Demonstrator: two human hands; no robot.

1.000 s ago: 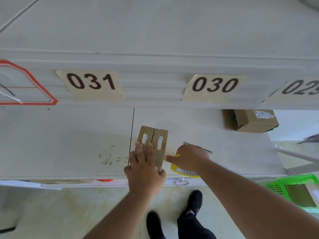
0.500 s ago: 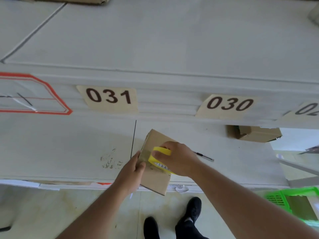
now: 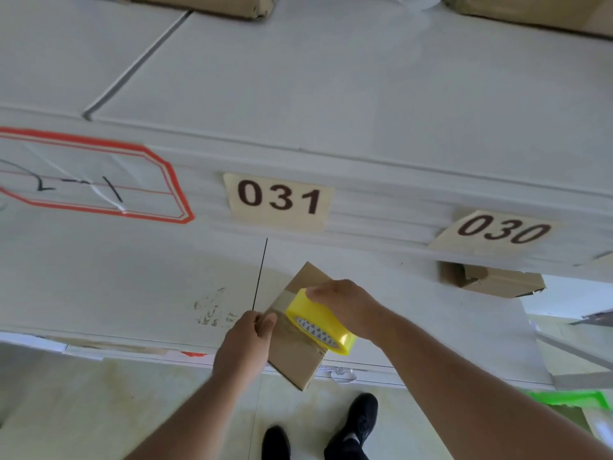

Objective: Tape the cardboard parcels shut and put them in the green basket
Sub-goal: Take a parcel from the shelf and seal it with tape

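Left hand (image 3: 243, 348): fingers and thumb curled onto the left edge of the cardboard parcel (image 3: 298, 353), gripping it. A second ago this hand lay flat over the parcel's flaps. Right hand (image 3: 346, 307): fingers curled over the top of the yellow tape roll (image 3: 320, 322), clamped on it and holding it against the parcel's upper face; a second ago the roll sat low on the white shelf (image 3: 132, 293) beside the parcel. A band of clear tape now runs across the face, from the left thumb to the roll. The parcel, previously flat on the shelf, is tilted, its lower corner overhanging the shelf's front edge. A second parcel (image 3: 497, 280) sits further right under label 030 (image 3: 504, 231). The green basket (image 3: 574, 400) is partly visible at lower right, well apart.
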